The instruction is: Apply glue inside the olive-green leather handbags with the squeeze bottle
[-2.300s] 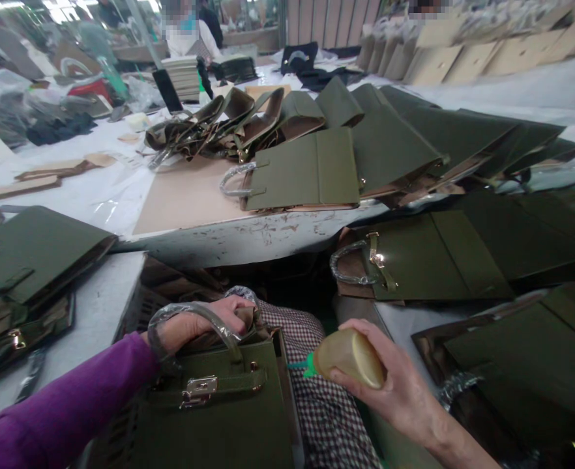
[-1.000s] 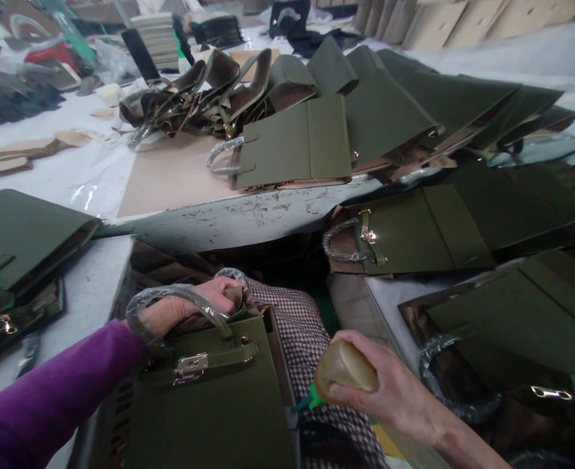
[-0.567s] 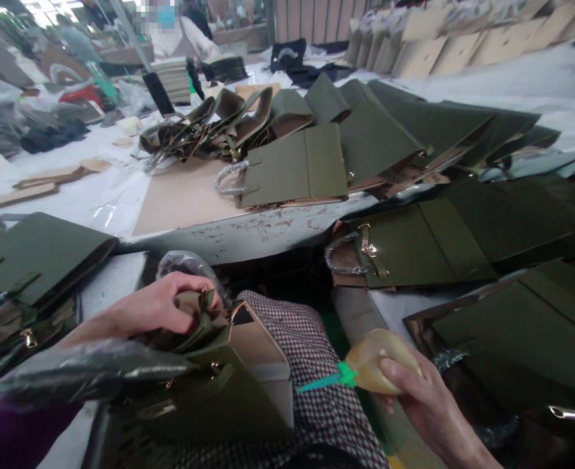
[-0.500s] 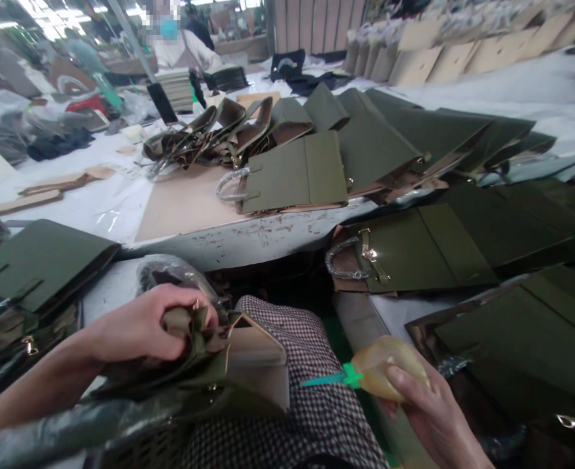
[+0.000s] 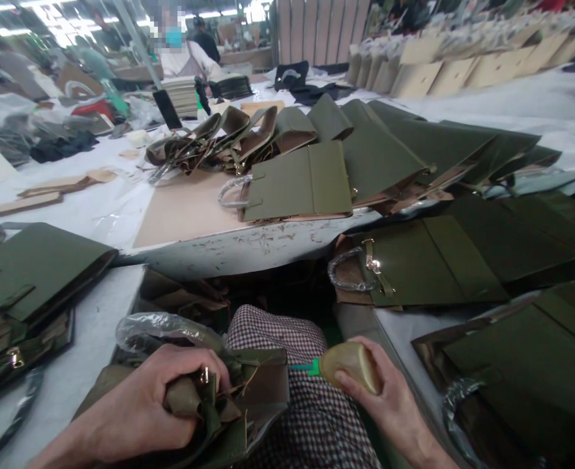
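Olive-green leather handbag [image 5: 238, 404] bunched in the left hand [image 5: 141, 407], amber squeeze bottle with green nozzle [image 5: 349, 367] gripped in the right hand [image 5: 383, 397].
Flat olive-green bag panels [image 5: 414, 260] crowd the table beyond both hands; the handbag's lower part is cut off.

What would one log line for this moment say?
left hand: grips folded top of green bag | right hand: holds glue bottle, nozzle toward bag
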### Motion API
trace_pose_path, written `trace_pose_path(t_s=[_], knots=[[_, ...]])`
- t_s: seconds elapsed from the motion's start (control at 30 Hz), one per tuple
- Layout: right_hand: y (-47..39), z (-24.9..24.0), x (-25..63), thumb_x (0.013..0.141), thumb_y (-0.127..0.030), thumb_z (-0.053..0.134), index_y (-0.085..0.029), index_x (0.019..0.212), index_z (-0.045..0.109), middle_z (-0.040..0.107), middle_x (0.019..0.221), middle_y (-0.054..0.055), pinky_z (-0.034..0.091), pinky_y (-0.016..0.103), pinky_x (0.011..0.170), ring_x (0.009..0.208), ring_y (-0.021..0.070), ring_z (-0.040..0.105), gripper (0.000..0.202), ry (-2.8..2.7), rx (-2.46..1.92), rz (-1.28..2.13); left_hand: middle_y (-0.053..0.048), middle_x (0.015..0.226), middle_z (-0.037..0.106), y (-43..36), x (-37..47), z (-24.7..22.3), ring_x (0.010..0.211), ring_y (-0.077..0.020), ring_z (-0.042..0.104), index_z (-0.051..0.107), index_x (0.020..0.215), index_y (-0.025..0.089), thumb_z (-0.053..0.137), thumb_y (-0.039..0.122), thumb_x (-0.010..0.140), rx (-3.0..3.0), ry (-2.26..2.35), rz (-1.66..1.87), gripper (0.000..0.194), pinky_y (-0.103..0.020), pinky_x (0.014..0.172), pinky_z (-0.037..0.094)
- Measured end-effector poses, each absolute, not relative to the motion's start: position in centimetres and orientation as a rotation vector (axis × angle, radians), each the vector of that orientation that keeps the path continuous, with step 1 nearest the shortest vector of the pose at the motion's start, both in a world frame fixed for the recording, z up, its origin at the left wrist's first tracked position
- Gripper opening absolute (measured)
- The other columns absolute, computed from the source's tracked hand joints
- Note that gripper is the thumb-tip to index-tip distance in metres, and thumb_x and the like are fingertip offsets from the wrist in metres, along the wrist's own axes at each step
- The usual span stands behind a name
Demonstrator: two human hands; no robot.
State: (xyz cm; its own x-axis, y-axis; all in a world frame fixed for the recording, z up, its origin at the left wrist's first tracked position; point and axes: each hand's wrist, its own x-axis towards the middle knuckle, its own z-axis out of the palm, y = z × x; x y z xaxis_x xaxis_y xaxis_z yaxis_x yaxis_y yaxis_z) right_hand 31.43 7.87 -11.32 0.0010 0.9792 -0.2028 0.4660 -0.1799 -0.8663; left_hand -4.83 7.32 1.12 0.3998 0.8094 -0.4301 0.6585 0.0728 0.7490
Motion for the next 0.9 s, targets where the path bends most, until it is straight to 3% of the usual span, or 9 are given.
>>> trace_pose_path(t_s=[0.23,0.43,0.63,0.77,0.9], knots=[[9.8,-12.0,30.0,0.077,-0.057,0.08,-0.023,0.117,0.063,0.076,0.117,0.01,0.058,0.051,0.102,0.107,0.0345,0.073,0.055,-1.579,-1.64,1.17,0.002,0.102,0.079,6.2,-5.0,-0.3,0.092,-0.0208,0.07,0.07,0.09,0.024,0.065,0.009,0.063,1.671,1.25,0.174,0.032,-0.026,0.08,0.051],[10.7,-11.9,30.1,0.082,-0.053,0.078,-0.023,0.118,0.063,0.075,0.112,0.008,0.059,0.046,0.095,0.101,0.031,0.073,0.049,-1.643,-1.614,1.268,0.002,0.099,0.078,6.0,-5.0,-0.8,0.088,-0.0192,0.069,0.069,0.091,0.024,0.065,0.009,0.066,1.694,1.216,0.206,0.03,-0.025,0.079,0.05],[10.1,-10.6,30.5,0.081,-0.043,0.078,-0.023,0.115,0.065,0.075,0.093,0.001,0.06,0.037,0.08,0.085,0.0258,0.073,0.042,-1.683,-1.583,1.407,0.001,0.1,0.079,6.5,-4.2,0.1,0.088,-0.0194,0.069,0.071,0.091,0.023,0.065,0.009,0.065,1.661,1.219,0.196,0.031,-0.025,0.077,0.051],[9.4,-10.6,30.7,0.079,-0.042,0.08,-0.023,0.116,0.065,0.077,0.091,0.0,0.06,0.035,0.077,0.082,0.025,0.074,0.044,-1.697,-1.562,1.467,0.001,0.098,0.08,6.3,-4.0,0.0,0.087,-0.0195,0.07,0.071,0.088,0.023,0.065,0.01,0.064,1.668,1.227,0.189,0.028,-0.025,0.074,0.05],[9.2,-11.7,30.7,0.083,-0.049,0.078,-0.023,0.121,0.061,0.075,0.107,0.005,0.059,0.042,0.09,0.096,0.0286,0.072,0.049,-1.697,-1.577,1.379,0.001,0.102,0.079,5.9,-4.3,-0.3,0.09,-0.0204,0.07,0.071,0.091,0.024,0.063,0.008,0.061,1.671,1.204,0.195,0.034,-0.025,0.076,0.05]])
